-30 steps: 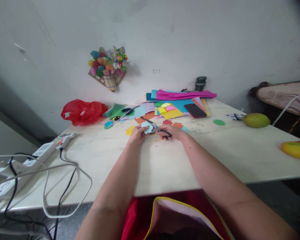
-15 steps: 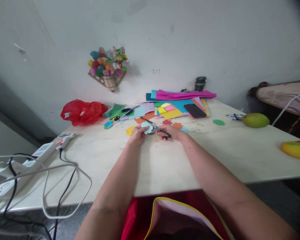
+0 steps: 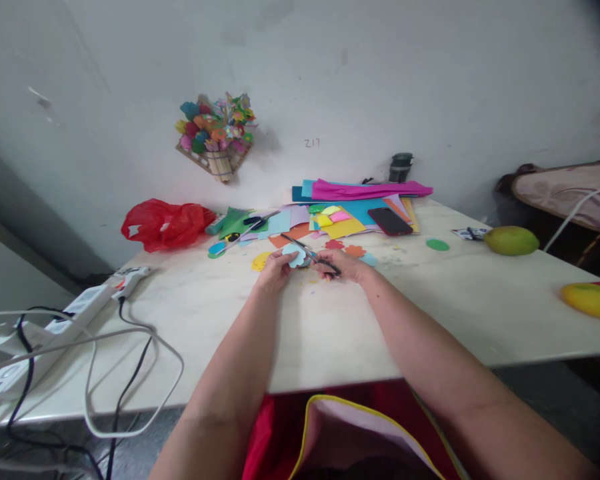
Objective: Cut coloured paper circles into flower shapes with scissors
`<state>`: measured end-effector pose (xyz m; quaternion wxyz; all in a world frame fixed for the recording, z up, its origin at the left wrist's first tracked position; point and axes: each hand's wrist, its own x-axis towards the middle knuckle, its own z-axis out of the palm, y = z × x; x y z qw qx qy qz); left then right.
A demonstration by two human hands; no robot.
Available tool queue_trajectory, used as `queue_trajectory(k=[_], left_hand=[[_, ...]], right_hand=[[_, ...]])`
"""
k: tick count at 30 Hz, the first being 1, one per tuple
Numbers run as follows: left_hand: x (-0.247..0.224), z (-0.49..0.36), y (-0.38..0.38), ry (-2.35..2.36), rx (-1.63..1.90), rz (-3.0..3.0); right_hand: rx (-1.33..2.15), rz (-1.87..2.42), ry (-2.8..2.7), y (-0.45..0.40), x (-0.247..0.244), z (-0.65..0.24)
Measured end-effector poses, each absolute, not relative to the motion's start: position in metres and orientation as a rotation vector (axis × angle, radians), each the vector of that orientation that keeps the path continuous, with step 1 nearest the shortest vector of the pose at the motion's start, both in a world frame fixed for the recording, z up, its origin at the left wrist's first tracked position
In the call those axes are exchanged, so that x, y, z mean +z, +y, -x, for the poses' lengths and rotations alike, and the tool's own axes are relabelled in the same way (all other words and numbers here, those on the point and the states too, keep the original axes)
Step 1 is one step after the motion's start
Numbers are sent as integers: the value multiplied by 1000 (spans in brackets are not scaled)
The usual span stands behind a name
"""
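Note:
My left hand (image 3: 277, 268) pinches a light blue paper flower (image 3: 293, 256) with a scalloped edge. In my right hand (image 3: 343, 265) is a pair of dark-handled scissors (image 3: 300, 245), its blades reaching up and left beside the flower. Whether the blades touch the paper I cannot tell. A yellow paper cutout (image 3: 261, 261) lies just left of my left hand. Beyond my right hand are a red paper flower (image 3: 335, 245) and an orange paper flower (image 3: 354, 251). Small paper scraps lie on the table (image 3: 325, 340) beneath my hands.
Coloured paper sheets (image 3: 347, 229), a phone (image 3: 390, 221) and a rolled magenta sheet (image 3: 373, 190) lie at the back. Another pair of scissors (image 3: 253, 221) sits left of them, near a red plastic bag (image 3: 167, 225). Cables and a power strip (image 3: 87, 303) occupy the left; a green mango (image 3: 511, 240) the right.
The scissors' handles have shifted very slightly in my right hand. My left hand and the light blue flower stay almost in place.

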<state>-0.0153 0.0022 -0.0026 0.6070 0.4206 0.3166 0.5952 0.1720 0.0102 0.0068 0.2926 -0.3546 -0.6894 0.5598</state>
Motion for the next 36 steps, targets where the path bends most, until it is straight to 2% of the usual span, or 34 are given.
queue_trajectory(k=[36], left_hand=[[-1, 14, -1, 851, 1313, -1021]], right_hand=[[1455, 959, -1790, 7, 12, -170]])
